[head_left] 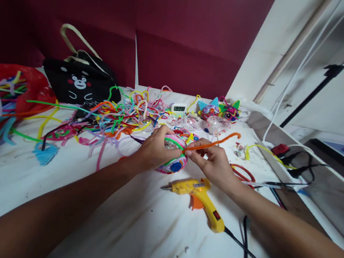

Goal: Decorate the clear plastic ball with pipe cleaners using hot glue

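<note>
My left hand is closed around a round craft ball covered in pink, green and white coils, with a blue disc on its front. An orange pipe cleaner is pinched in the fingers of my right hand. One end of it meets the right side of the ball, and the other rises to the right with a bent tip. Just below the hands, a yellow glue gun lies on the white table, its nozzle pointing left.
Many loose pipe cleaners are heaped behind my left hand. A red bag of them and a black tote stand left. Clear plastic shells, a small digital clock and decorated figures sit behind. Cables and a power strip lie right.
</note>
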